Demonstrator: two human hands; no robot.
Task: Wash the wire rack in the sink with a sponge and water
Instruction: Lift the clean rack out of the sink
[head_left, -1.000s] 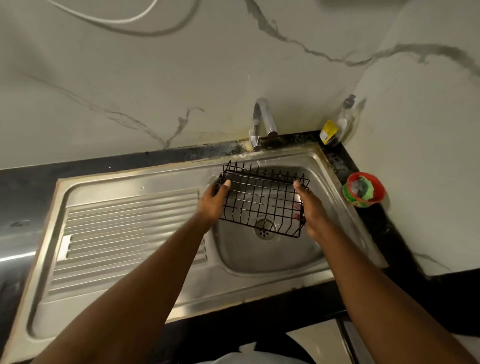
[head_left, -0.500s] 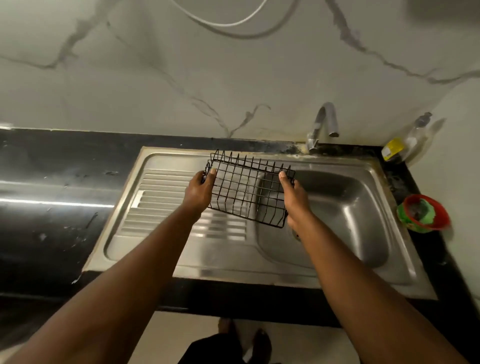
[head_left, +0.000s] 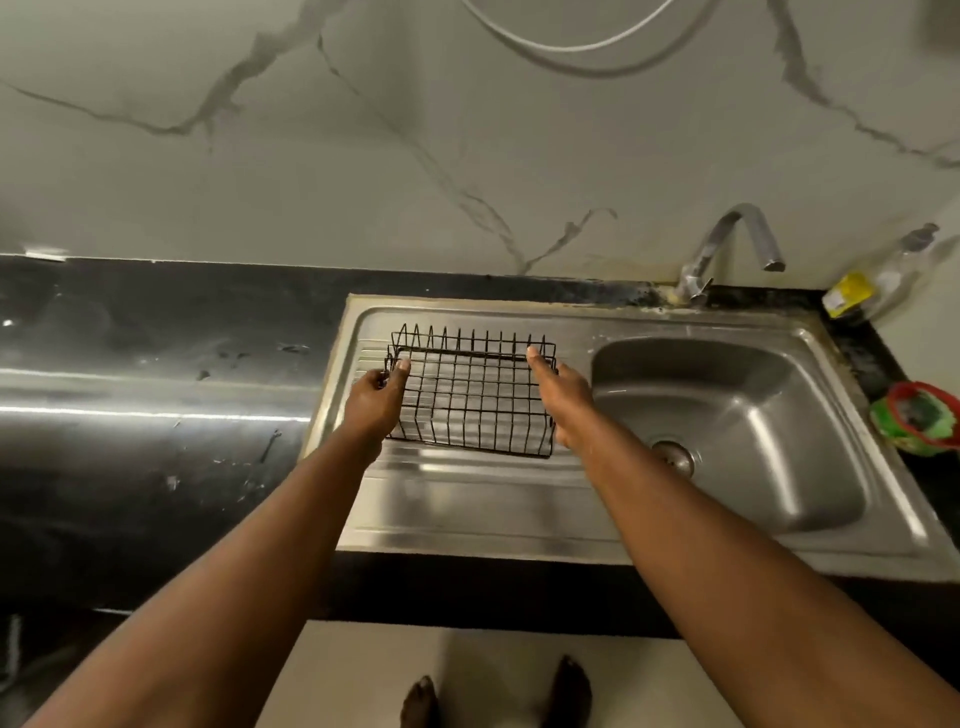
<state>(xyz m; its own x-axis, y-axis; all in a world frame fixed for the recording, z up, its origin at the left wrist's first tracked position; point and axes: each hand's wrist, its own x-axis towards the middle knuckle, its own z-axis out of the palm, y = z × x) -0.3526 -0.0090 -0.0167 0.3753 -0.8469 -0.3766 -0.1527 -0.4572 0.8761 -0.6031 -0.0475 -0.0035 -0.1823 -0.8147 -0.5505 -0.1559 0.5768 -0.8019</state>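
Marble-look wall (head_left: 363, 156) runs behind a black counter (head_left: 156, 415), and set into that counter is a steel sink (head_left: 519, 535) with a ribbed draining board (head_left: 467, 493) on the left and the basin (head_left: 753, 415) on the right. A curved tap (head_left: 727, 244) stands at the back over the basin, with no water coming from it. The black wire rack (head_left: 467, 395) is out of the basin and sits level on the draining board, its prongs upright along the far side.

Both hands are at the rack's ends. The left hand (head_left: 376, 400) grips the left end, fingers curled round the wire and thumb on top. The right hand (head_left: 563, 400) lies against the right end with one digit stretched straight along the rim; its other fingers are hidden behind the rack's side, so I cannot tell whether it is gripping or only steadying.

Well off to the right, a soap bottle (head_left: 872, 280) leans in the corner, and a red-rimmed tub (head_left: 919, 418) on the counter holds something green that looks like the scrubbing sponge.

With the rack on the draining side, the tap dry and neither hand on the sponge, no washing is under way; I'd judge the rack is being parked to drain, with only letting go left
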